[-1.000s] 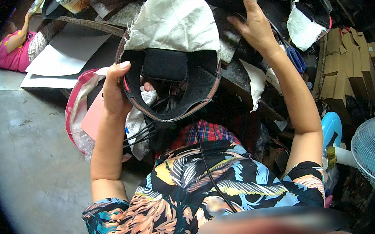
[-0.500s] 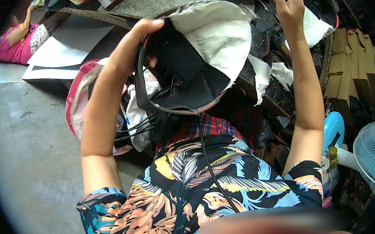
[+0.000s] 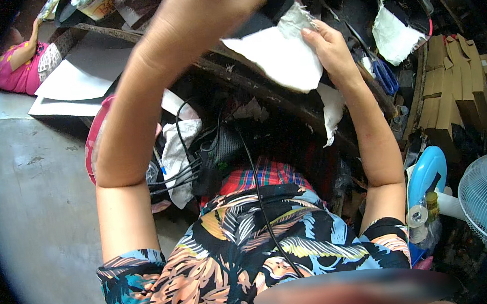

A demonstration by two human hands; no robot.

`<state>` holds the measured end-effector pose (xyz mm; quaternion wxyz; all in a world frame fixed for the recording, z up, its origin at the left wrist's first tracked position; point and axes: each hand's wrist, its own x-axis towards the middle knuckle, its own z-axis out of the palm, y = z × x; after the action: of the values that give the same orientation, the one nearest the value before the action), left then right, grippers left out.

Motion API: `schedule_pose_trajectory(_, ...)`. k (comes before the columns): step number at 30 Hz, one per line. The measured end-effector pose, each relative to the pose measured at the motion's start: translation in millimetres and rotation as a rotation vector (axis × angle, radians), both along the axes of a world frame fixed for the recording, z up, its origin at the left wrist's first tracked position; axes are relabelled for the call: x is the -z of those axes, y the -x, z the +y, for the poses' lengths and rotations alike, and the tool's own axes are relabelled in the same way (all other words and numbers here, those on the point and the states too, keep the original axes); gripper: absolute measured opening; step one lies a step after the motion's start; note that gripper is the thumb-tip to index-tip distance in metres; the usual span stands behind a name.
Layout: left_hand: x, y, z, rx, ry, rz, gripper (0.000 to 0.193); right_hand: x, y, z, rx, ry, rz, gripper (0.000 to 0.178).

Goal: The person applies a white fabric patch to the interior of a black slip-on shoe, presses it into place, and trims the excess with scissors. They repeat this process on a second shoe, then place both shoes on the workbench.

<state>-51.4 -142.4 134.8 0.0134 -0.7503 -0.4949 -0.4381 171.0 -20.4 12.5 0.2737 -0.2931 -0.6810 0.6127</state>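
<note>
My right hand (image 3: 330, 49) pinches the ragged edge of a black-and-white fabric piece (image 3: 281, 56) with red edging, thumb on top. At the top of the view, my left hand (image 3: 216, 6) is slightly blurred, its fingers closed at the dark, red-edged part of the same piece. The white side hangs down between my hands, above a dark wooden edge. Just right of my right hand lie scissors with blue handles (image 3: 386, 77). Beyond them rests a similar round piece (image 3: 396, 33), black and white with a red rim.
Flattened brown cardboard (image 3: 452, 84) and a light blue fan (image 3: 484, 200) stand at the right. White sheets (image 3: 77, 71) and a pink-rimmed item (image 3: 94, 133) lie at the left. Black cables (image 3: 185, 177) hang near my lap. A person in pink (image 3: 22, 70) is at the far left.
The round piece has moved up and away from my body and now shows mostly its white side. My right hand has come down and left onto it. The scissors have come into view.
</note>
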Motion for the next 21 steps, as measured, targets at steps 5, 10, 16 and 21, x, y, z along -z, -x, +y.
schedule_pose_trajectory(5,60.9,-32.2,-9.4,-0.190,0.443,0.464,0.037,0.8,1.3,0.4,-0.012,0.010,0.034,0.028)
schedule_pose_trajectory(10,93.0,-51.8,-29.0,-0.110,0.384,0.575,0.061,3.6,1.8,-2.8,0.093,0.007,0.030,0.029)
schedule_pose_trajectory(16,96.3,-91.0,-57.2,0.156,0.334,0.515,0.070,10.1,1.3,2.0,0.085,-0.046,0.056,0.033)
schedule_pose_trajectory(21,90.4,-73.8,-57.6,0.106,0.135,0.268,0.046,3.4,4.3,-12.1,0.117,-0.322,0.052,0.046)
